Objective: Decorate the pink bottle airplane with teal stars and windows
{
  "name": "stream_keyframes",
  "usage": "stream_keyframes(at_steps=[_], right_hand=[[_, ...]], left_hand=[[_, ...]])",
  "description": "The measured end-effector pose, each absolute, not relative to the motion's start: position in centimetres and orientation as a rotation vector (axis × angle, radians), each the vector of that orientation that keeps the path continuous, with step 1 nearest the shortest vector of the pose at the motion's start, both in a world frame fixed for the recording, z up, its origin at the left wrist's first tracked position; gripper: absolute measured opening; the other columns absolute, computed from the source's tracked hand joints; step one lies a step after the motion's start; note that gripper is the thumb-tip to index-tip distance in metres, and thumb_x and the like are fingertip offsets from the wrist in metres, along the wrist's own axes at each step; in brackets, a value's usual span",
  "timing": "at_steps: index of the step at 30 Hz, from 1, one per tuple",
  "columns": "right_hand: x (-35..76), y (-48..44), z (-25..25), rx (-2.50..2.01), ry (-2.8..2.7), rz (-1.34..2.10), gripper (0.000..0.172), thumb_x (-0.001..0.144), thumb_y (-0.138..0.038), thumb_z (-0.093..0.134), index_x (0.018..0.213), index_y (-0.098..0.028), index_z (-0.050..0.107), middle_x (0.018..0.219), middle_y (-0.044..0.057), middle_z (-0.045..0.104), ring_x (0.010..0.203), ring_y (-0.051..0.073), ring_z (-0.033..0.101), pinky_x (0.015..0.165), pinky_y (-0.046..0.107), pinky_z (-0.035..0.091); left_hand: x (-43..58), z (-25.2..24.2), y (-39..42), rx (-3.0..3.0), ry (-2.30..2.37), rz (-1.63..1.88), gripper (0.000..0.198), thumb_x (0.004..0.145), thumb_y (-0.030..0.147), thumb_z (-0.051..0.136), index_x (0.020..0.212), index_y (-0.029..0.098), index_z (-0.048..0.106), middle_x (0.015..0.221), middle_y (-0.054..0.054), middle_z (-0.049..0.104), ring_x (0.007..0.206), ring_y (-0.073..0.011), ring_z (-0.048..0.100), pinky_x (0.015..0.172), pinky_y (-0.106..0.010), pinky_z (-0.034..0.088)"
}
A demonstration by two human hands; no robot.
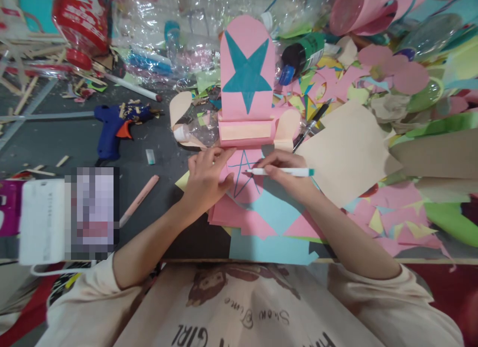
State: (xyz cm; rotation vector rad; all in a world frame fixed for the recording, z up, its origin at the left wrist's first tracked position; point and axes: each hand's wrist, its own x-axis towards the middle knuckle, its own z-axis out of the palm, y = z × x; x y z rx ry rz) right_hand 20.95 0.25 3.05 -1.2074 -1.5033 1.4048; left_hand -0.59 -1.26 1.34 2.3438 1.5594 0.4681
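Your left hand (207, 180) is lying flat with fingers spread, pressing the pink paper (244, 191) onto the tabletop (52, 143), likely so it is not sliding. Your right hand (289, 176) is pinching a marker (286, 172), tip touching the star outline (242, 173), just below the standing pink card (247, 68).

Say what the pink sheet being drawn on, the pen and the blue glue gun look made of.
The pink sheet looks like thin matte coloured paper: flat, with cut edges. The pen seems smooth plastic: white barrel, teal end. The glue gun is likely moulded hard plastic: blue body, orange trigger.
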Motion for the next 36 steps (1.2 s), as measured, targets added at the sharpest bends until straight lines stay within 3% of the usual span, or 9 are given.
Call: stream_keyframes(at_steps=[6,20,28,36], right_hand=[[19.5,-0.4,2.1,-1.077,-1.714,1.254,0.020,0.088,-0.034,0.068,0.096,-0.018,0.075,0.090,0.007,0.079,0.080,0.018,0.072,0.071,0.030,0.054],[19.6,-0.1,1.8,-1.052,-1.806,1.235,0.020,0.090,-0.034,0.068,0.100,-0.019,0.077,0.094,0.007,0.079,0.085,0.018,0.072,0.080,0.032,0.056],[20.3,0.2,3.5,-1.088,-1.824,1.356,0.017,0.090,-0.030,0.065,0.088,-0.016,0.075,0.086,0.007,0.077,0.081,0.018,0.069,0.077,0.031,0.053],[21.4,0.8,3.7,-1.149,-1.715,1.647,0.016,0.081,-0.029,0.065,0.074,-0.015,0.070,0.064,0.003,0.068,0.057,0.012,0.057,0.053,0.024,0.042]], left_hand=[[-0.5,1.7,-1.2,2.298,1.566,0.418,0.050,0.090,0.029,0.056,0.139,0.020,0.055,0.122,-0.013,0.061,0.113,-0.0304,0.055,0.096,-0.043,0.037],[-0.5,1.7,-1.3,2.307,1.561,0.428,0.050,0.090,0.030,0.058,0.138,0.021,0.056,0.121,-0.013,0.062,0.112,-0.0301,0.055,0.095,-0.042,0.037],[-0.5,1.8,-1.3,2.273,1.554,0.412,0.051,0.089,0.031,0.057,0.139,0.020,0.054,0.124,-0.013,0.061,0.114,-0.0311,0.054,0.098,-0.043,0.037],[-0.6,1.6,-1.2,2.276,1.560,0.406,0.052,0.088,0.034,0.057,0.139,0.021,0.054,0.124,-0.012,0.060,0.113,-0.0304,0.053,0.098,-0.043,0.036]])
